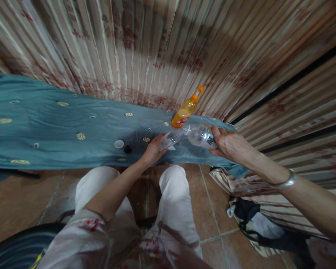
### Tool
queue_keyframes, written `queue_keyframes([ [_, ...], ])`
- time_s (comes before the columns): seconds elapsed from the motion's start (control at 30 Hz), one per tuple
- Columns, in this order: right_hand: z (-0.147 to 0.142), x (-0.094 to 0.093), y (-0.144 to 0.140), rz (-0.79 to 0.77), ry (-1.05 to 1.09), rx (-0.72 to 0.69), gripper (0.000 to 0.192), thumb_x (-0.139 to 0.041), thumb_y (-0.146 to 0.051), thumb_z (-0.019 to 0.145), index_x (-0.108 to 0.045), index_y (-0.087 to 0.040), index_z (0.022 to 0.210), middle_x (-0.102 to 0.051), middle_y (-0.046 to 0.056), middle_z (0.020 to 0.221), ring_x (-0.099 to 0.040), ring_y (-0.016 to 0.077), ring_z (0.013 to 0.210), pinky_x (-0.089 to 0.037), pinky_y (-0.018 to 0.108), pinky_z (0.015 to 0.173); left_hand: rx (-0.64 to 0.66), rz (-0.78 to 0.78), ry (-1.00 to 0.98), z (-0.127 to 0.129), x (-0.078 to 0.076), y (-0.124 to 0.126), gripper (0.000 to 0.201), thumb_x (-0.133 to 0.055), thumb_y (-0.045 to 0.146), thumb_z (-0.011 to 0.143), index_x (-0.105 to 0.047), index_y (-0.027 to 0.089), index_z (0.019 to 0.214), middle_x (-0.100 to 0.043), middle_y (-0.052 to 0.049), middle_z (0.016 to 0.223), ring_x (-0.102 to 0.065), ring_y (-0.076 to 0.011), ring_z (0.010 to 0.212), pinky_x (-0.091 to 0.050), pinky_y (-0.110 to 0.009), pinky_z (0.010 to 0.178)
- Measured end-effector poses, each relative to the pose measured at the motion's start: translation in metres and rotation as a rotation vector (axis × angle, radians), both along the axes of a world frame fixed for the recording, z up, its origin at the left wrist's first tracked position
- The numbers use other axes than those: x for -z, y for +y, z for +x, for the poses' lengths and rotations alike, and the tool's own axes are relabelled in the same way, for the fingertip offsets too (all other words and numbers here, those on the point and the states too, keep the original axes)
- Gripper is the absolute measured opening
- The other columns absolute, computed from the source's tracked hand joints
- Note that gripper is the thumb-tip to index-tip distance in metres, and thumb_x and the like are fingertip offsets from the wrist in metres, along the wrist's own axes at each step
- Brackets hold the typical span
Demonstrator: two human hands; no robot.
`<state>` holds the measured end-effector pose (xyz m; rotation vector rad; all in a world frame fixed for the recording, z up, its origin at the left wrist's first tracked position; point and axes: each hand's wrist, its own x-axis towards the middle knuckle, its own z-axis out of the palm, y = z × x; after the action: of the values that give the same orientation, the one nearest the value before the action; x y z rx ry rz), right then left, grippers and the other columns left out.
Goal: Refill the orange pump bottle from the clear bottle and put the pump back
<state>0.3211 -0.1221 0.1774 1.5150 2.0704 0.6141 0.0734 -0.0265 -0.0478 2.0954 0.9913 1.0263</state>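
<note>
My left hand (156, 148) is closed around a small clear plastic bottle (171, 138), tilted with its neck pointing up and right. My right hand (225, 142) grips a larger clear plastic bottle (199, 135) with a printed label, lying nearly level. The two bottle mouths meet, or almost meet, between my hands; whether they touch I cannot tell. Just behind them stands a pump bottle (183, 113) of orange liquid with an orange pump head. Left of my left hand, a white round cap (119, 144) and a small black cap (127, 149) lie on the cloth.
A blue-green cloth with yellow pineapple prints (50, 130) covers the narrow table. Pleated patterned curtains (145, 48) hang right behind it and along the right side. Dark and white items (257, 218) lie at lower right, and a black round seat (19, 244) is at lower left.
</note>
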Motion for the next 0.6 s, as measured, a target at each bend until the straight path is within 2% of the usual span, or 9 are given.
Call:
queue_keyframes([
  [0.17, -0.0002, 0.0007, 0.0003, 0.006, -0.004, 0.01, 0.069, -0.074, -0.041, 0.087, -0.047, 0.0, 0.135, -0.073, 0.02, 0.101, -0.07, 0.0318, 0.088, -0.046, 0.034, 0.073, 0.013, 0.0, -0.001, -0.0012, -0.0036, -0.0009, 0.063, -0.072, 0.019, 0.083, -0.047, 0.017, 0.141, -0.064, -0.015, 0.141, -0.064, -0.029, 0.129, -0.053, -0.046, 0.111],
  [0.43, 0.0068, 0.005, 0.0017, 0.027, -0.006, -0.041, 0.067, -0.073, -0.043, 0.087, -0.047, -0.002, 0.133, -0.072, 0.019, 0.098, -0.07, 0.0315, 0.086, -0.047, 0.035, 0.074, 0.018, 0.006, -0.015, -0.0022, -0.0014, 0.0006, 0.063, -0.073, 0.022, 0.083, -0.048, 0.021, 0.14, -0.066, -0.013, 0.137, -0.066, -0.0283, 0.126, -0.054, -0.046, 0.11],
  [0.6, 0.0007, 0.0026, 0.0003, 0.013, -0.016, 0.005, 0.065, -0.076, -0.041, 0.086, -0.048, -0.002, 0.129, -0.072, 0.019, 0.099, -0.071, 0.0325, 0.088, -0.047, 0.035, 0.075, 0.015, 0.017, -0.019, -0.0022, 0.0013, 0.0016, 0.066, -0.073, 0.02, 0.082, -0.047, 0.021, 0.143, -0.065, -0.014, 0.138, -0.066, -0.0287, 0.124, -0.054, -0.045, 0.109],
])
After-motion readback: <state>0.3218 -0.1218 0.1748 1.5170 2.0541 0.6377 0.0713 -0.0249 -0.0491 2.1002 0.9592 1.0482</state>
